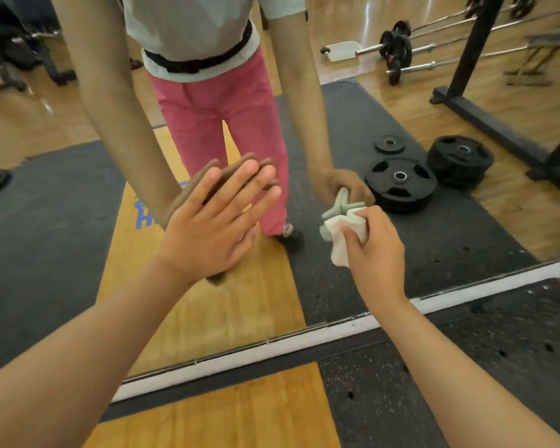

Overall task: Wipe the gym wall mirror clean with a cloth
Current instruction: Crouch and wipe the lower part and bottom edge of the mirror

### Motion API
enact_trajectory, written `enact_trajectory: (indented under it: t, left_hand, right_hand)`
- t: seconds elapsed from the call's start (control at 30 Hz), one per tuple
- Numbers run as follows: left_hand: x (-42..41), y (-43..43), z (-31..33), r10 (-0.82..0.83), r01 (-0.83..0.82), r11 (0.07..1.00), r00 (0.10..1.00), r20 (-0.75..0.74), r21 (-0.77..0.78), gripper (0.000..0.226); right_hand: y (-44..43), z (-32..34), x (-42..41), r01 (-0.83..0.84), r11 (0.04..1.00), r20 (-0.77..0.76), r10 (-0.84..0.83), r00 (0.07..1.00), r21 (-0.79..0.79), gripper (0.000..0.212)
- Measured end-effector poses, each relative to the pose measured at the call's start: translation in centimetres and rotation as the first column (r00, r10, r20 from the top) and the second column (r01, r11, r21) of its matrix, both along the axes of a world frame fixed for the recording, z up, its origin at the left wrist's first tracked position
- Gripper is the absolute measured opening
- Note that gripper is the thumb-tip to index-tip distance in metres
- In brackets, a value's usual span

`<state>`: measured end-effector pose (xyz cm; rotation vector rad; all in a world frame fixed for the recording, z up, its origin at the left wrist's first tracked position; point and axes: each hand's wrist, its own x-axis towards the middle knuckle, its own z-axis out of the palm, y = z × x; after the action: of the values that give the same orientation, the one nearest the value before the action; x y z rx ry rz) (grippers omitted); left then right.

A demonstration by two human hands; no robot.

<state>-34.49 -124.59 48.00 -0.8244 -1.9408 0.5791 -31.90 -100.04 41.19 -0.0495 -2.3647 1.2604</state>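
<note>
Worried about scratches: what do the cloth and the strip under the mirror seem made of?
The cloth looks like soft, matte white fabric, perhaps cotton: it bunches in limp folds in the right hand. The strip below the mirror looks like smooth white plastic or painted metal, faintly glossy with straight hard edges; I cannot tell which.

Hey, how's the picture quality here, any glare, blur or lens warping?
Head view: glare streaks on the reflected wood floor at the top; the reflected barbells look smeared; the left hand flat on the mirror and the right hand gripping the cloth are fairly sharp; edges look stretched.
</note>
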Motion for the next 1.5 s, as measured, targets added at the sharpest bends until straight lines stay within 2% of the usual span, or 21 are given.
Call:
enact_trajectory:
  t: [0.1,0.2,0.3,0.57,0.7,0.8,0.93,1.2,1.33,1.5]
  left_hand:
    - [-0.1,0.1,-0.2,0.015,-0.015,1.0,0.999,-0.03,-0.006,0.072]
    - [-0.1,0.1,-0.2,0.004,-0.004,1.0,1.0,-0.012,0.004,0.071]
    - [-0.2,0.1,-0.4,0.008,-0.008,1.0,0.999,-0.033,-0.017,0.073]
    - [-0.2,0.0,-0.5,0.004,-0.004,1.0,1.0,-0.028,-0.02,0.076]
    - [-0.4,0.0,-0.7,-0.01,0.009,0.999,0.999,-0.049,-0.036,0.078]
    - [-0.6,-0.1,-0.9,-0.013,0.01,0.999,0.997,-0.074,-0.041,0.078]
    - [-0.7,-0.1,-1.0,-0.006,0.003,0.999,0.996,-0.092,-0.038,0.082]
    - [-0.8,0.1,-1.1,-0.017,0.014,1.0,0.994,-0.107,-0.027,0.078]
    - [-0.8,0.0,-1.1,-0.008,0.005,1.0,0.993,-0.114,-0.031,0.073]
    - [0.4,0.4,-0.3,0.027,-0.027,1.0,1.0,0.003,0.012,0.065]
  right_hand:
    - [0.1,-0.1,0.0,0.064,0.994,-0.017,-0.065,0.998,-0.084,0.016]
    - [-2.8,-0.2,0.4,0.057,0.995,-0.032,-0.06,0.998,-0.087,0.014]
    - [-5.3,-0.2,1.0,-0.008,1.0,-0.079,0.009,0.997,0.015,0.015]
    - [-0.9,0.8,0.3,0.08,0.974,-0.032,-0.075,0.997,0.213,0.013]
    - [1.2,0.4,-0.1,0.166,0.968,0.082,-0.184,0.98,0.188,0.013]
    - [-0.1,0.2,0.0,0.223,0.969,0.1,-0.234,0.967,0.108,0.013]
    - [-3.3,-0.3,0.7,0.201,0.979,0.132,-0.203,0.97,0.024,0.013]
    - [-3.7,-1.4,0.9,0.091,0.992,0.123,-0.101,0.987,0.089,0.014]
    - [-0.8,-1.1,0.2,0.138,0.988,0.181,-0.15,0.972,0.075,0.013]
    - [4.9,-0.3,-1.0,0.14,0.984,0.156,-0.156,0.975,0.11,0.014]
